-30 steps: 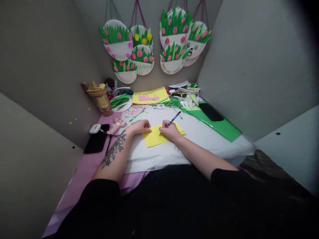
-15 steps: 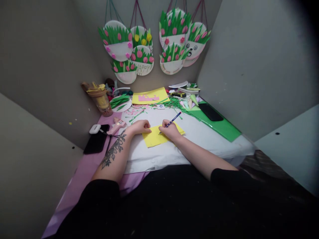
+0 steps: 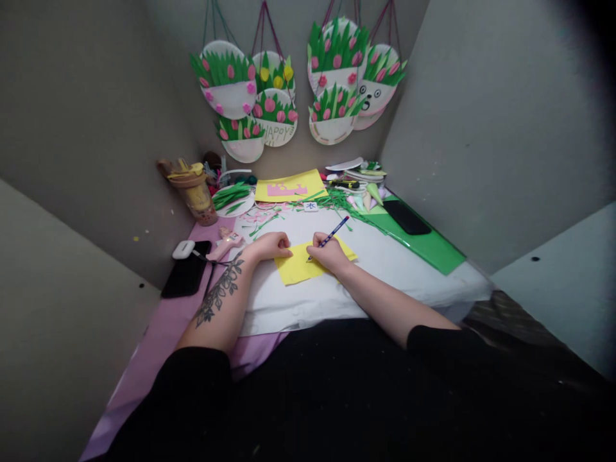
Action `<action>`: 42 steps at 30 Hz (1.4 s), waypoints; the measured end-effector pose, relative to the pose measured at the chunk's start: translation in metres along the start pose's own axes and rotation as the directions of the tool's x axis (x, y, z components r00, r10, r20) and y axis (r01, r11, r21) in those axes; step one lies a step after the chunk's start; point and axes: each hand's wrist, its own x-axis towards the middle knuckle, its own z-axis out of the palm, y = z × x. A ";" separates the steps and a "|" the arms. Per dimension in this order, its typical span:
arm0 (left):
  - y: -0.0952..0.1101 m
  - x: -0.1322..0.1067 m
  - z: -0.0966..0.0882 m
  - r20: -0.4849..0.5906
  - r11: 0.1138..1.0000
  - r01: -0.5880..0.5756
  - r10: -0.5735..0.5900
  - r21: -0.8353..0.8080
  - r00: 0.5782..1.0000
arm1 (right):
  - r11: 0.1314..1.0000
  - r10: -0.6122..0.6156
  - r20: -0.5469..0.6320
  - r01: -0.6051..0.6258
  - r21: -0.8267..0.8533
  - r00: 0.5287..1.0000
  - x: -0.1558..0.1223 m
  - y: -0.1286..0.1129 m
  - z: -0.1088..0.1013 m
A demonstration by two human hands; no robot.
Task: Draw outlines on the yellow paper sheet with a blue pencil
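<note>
A small yellow paper sheet (image 3: 296, 268) lies on the white sheet (image 3: 385, 269) that covers the table. My right hand (image 3: 330, 252) is closed around a blue pencil (image 3: 334, 231), whose tip rests on the yellow paper. My left hand (image 3: 270, 246) lies with its fingers curled at the paper's left edge and presses it down. Both forearms rest on the table.
Behind lie a larger yellow sheet with a pink cut-out (image 3: 290, 187), green paper strips (image 3: 337, 199), a green sheet (image 3: 423, 247) with a black phone (image 3: 407, 216) on it, and a cup (image 3: 196, 190). At left lie a second phone (image 3: 187, 276), a white case (image 3: 183, 248) and a pink glue gun (image 3: 226, 242). Paper-plate flower crafts (image 3: 269, 96) hang on the wall.
</note>
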 end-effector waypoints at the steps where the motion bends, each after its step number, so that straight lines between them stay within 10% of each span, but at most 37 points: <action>1: 0.000 0.000 0.000 0.000 1.000 0.001 -0.001 -0.002 1.000 | 1.000 0.001 0.008 -0.001 0.003 1.000 0.000 0.000 0.000; 42: 0.002 -0.001 -0.001 0.012 1.000 0.008 -0.008 0.018 1.000 | 1.000 0.011 -0.023 -0.011 0.006 1.000 0.006 0.005 0.000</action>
